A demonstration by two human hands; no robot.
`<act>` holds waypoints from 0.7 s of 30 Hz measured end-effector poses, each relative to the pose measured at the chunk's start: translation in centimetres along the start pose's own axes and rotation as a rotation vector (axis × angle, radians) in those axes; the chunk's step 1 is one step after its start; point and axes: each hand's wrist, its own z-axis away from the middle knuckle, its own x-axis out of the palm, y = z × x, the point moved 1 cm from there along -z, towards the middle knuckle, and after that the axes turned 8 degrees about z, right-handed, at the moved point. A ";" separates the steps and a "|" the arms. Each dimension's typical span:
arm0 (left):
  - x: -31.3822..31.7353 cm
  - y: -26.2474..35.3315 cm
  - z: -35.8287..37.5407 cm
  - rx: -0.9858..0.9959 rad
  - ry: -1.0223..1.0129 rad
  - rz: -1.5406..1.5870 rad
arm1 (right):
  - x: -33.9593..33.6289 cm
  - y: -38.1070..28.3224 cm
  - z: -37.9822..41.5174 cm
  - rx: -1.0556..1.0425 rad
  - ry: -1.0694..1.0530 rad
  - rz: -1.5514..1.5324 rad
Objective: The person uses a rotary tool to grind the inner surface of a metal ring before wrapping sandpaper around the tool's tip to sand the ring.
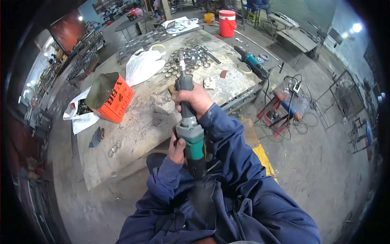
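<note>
A green and black die grinder (195,148) is held in front of my body, its long grey nose pointing away over the table. My left hand (177,148) is closed around the side of its green body. Higher up, my right hand (197,99) wraps around the dark neck. A small tan piece (172,90) shows beside the right fingers; what it is I cannot make out. Beyond the tool's tip lies a pile of metal rings (197,57), partly hidden by the tool.
On the worktable (142,110) are a white plastic bag (142,65), an orange cut-open container (118,101), a dark glove (96,137) and a few loose rings (115,149). A teal angle grinder (252,61) lies at the right edge. Behind stands a red cooler (227,25).
</note>
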 end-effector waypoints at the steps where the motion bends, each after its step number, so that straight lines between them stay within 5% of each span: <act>1: -0.6 -0.5 0.6 0.002 -0.020 -0.051 | 0.0 0.5 0.9 0.040 0.047 -0.055; 8: -1.4 -2.1 3.0 -0.015 -0.015 -0.204 | -0.9 2.8 3.2 0.138 0.048 -0.101; 10: -7.4 -4.4 1.7 -0.459 0.201 0.095 | -0.9 4.0 3.0 0.112 0.072 -0.103; 11: -7.6 -2.5 0.0 -0.208 0.032 -0.312 | -1.1 5.2 2.4 0.160 0.067 -0.056; 13: -6.3 1.9 -3.6 0.011 -0.117 -0.199 | -0.9 6.2 1.8 0.208 0.027 -0.040; 15: -3.2 4.8 -6.2 -0.071 0.022 0.198 | -0.3 6.0 1.9 0.107 0.027 -0.033; 17: -1.6 5.3 -8.5 -0.092 0.091 0.093 | 0.1 6.1 1.6 0.111 0.002 -0.023; 21: -1.4 4.5 -12.2 -0.154 -0.114 -0.028 | 0.4 6.2 1.9 0.060 0.075 0.061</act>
